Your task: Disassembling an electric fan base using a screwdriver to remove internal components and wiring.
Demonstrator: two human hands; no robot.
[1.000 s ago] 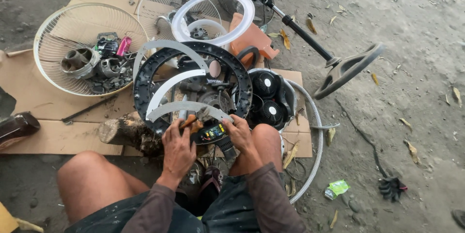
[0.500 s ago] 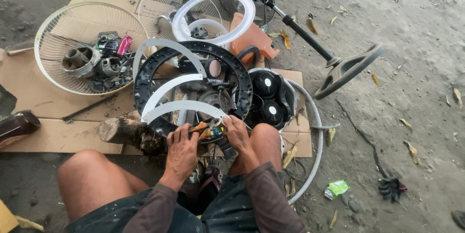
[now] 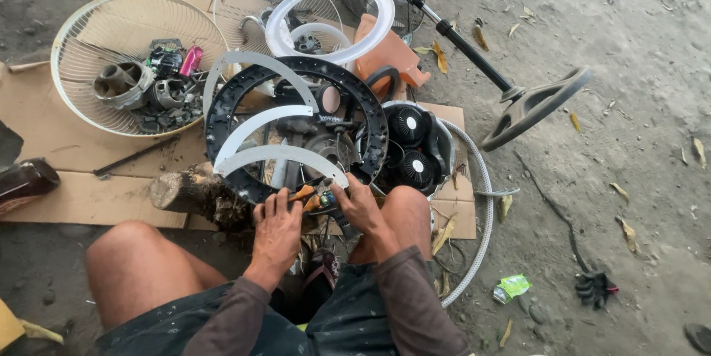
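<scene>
Since a second ago your hands have drawn closer together at the near rim of the black ribbed plastic ring (image 3: 296, 130). Your left hand (image 3: 275, 229) now pinches the orange-handled tool (image 3: 305, 195), fingers curled over it; your right hand (image 3: 361, 206) clamps the small dark part (image 3: 326, 199) just beside it. A rough wooden log (image 3: 194, 192) lies left, on flat cardboard (image 3: 67, 156).

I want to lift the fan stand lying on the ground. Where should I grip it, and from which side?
Probably grip the black pole near its middle, coming from above. It lies bare on the ground, slim enough for fingers to wrap; the ring base is wide and tilted.
</scene>
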